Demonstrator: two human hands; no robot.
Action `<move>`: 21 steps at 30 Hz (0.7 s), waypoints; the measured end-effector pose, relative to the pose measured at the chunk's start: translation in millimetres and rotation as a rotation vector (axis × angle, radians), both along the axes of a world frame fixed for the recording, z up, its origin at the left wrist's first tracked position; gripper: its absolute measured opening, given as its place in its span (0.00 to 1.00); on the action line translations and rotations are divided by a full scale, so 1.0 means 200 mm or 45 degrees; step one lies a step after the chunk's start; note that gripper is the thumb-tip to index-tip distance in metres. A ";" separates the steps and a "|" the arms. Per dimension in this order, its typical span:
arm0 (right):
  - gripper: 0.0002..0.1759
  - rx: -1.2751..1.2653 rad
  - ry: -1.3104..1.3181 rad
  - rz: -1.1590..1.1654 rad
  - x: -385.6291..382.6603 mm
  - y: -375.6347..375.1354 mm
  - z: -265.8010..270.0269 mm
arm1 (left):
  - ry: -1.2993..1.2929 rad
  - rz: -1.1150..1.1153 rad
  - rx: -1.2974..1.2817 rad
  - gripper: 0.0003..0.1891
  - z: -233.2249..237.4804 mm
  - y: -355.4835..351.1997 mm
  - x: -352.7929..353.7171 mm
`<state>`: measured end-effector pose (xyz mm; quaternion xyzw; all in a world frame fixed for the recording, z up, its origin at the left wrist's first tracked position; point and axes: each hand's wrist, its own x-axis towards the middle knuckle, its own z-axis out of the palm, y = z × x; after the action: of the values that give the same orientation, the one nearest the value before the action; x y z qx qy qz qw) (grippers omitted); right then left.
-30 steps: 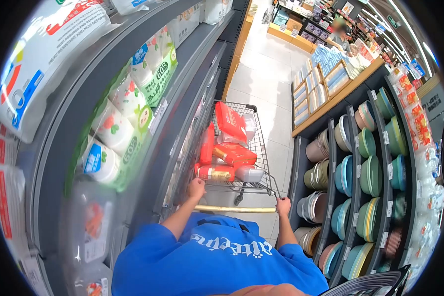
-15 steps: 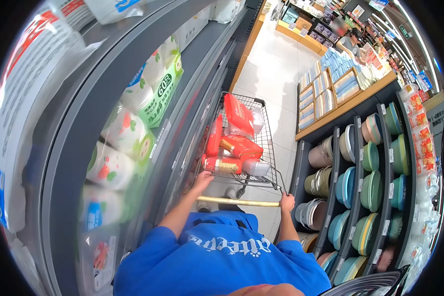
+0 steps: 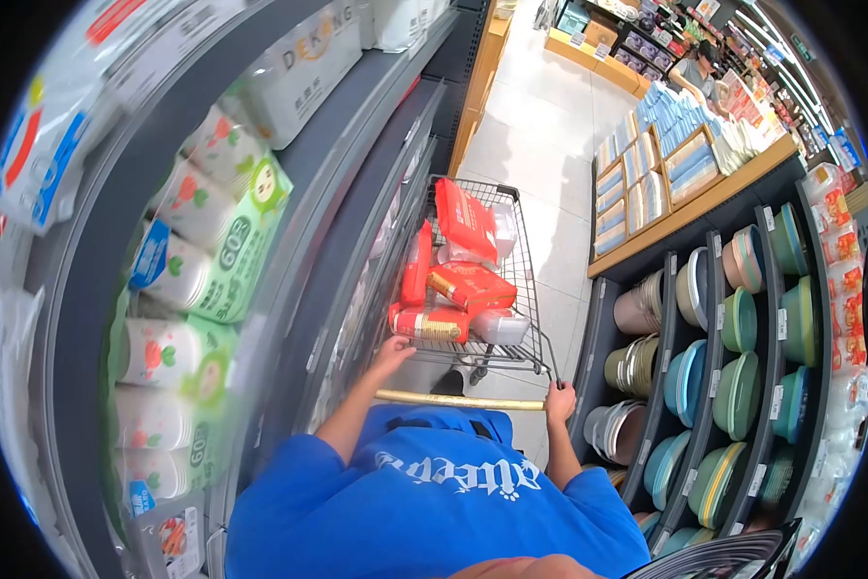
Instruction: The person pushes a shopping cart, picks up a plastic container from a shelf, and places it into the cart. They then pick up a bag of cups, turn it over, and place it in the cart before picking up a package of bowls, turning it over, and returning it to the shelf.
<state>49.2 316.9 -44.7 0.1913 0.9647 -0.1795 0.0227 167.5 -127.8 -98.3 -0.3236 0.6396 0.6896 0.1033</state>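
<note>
Over there the person's right hand [image 3: 560, 400] has its fingers curled shut round the dark frame of the shopping cart [image 3: 523, 265], while the left hand [image 3: 392, 355] has its fingers bent at the near left corner; whether they grip it I can't tell. Just ahead of both sets of fingers, the cart holds red packs [image 3: 465, 220] and a clear container [image 3: 499, 328], with stacked bowls [image 3: 737, 396] off to the right.

"What was the floor [image 3: 535, 135] like?"

"Pale and glossy, with dark shelving [image 3: 75, 289] along the left."

"And on the right?"

"A dark rack [image 3: 596, 333] — then a wood-edged display unit [image 3: 694, 207] beyond, and strip lights [image 3: 784, 68] glowing farther back."
</note>
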 end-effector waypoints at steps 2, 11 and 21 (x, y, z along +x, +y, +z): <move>0.16 -0.092 -0.018 0.063 -0.08 0.00 -0.01 | 0.026 -0.009 -0.001 0.26 -0.03 -0.01 -0.06; 0.14 -0.180 0.093 0.191 -0.48 -0.11 -0.32 | -0.010 -0.162 -0.029 0.29 -0.20 -0.16 -0.50; 0.11 -0.576 0.084 0.077 -0.83 -0.27 -0.41 | -0.104 -0.119 0.068 0.31 -0.42 -0.31 -0.85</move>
<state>-116.0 262.3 -126.3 0.1464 0.9053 -0.3967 0.0389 -2.3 -188.9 -181.3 -0.3184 0.6306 0.6871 0.1698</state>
